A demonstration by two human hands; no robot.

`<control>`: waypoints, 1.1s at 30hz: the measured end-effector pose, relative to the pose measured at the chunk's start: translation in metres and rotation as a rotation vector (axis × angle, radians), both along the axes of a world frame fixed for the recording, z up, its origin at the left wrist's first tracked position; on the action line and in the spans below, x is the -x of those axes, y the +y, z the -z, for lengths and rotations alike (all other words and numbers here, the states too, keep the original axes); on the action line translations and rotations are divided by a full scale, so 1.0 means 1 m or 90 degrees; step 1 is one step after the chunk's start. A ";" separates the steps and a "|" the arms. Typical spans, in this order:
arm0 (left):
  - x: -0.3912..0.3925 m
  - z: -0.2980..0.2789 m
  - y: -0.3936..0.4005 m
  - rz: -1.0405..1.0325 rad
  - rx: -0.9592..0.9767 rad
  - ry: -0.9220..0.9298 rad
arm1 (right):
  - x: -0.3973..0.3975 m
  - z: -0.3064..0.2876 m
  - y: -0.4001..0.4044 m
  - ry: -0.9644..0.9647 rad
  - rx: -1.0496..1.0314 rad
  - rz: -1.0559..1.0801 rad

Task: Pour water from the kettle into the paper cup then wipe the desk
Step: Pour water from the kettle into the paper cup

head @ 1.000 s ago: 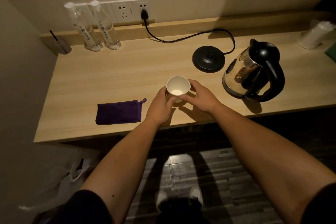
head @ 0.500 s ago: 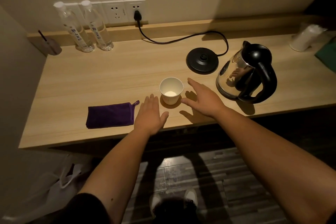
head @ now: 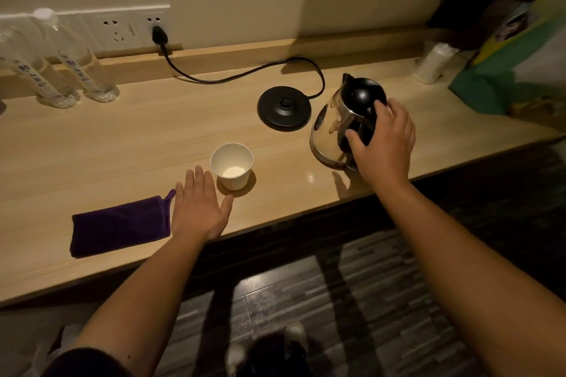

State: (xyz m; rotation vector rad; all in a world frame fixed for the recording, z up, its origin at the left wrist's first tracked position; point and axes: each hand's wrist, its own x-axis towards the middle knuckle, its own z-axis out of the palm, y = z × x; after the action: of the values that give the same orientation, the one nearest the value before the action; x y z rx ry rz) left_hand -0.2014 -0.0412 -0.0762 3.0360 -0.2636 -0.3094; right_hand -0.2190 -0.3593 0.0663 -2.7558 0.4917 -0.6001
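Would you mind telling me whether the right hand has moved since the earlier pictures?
Yes. The right hand has left the paper cup and gone rightward, past the black base, to the kettle, where its fingers curl around the black handle.

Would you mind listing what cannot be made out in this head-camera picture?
- Kettle handle: covered by the right hand; how firmly it is gripped is unclear.
- Water level in the kettle: hidden by the closed black lid and metal wall.
- Leftmost water bottle: cut off by the left edge.
- Bottle label text: too blurred to read.
- Items at far right: dark and indistinct.
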 end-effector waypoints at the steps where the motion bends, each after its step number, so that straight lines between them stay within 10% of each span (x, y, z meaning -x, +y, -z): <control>1: 0.001 0.000 0.000 0.000 -0.003 -0.001 | 0.000 0.001 -0.004 0.007 -0.071 0.030; 5: 0.000 -0.001 0.001 0.001 -0.021 -0.004 | -0.005 -0.003 -0.009 -0.002 -0.383 0.122; 10: 0.000 0.000 0.002 -0.002 -0.026 0.002 | -0.001 -0.014 -0.008 -0.043 -0.450 0.100; 33: 0.001 0.001 0.002 -0.009 0.014 0.006 | -0.030 -0.131 0.064 0.345 0.107 -0.422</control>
State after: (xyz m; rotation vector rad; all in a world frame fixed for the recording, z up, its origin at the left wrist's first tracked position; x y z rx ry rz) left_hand -0.2023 -0.0387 -0.0776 3.0118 -0.2429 -0.3183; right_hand -0.1890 -0.2955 0.1969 -2.9616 -0.3976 0.2791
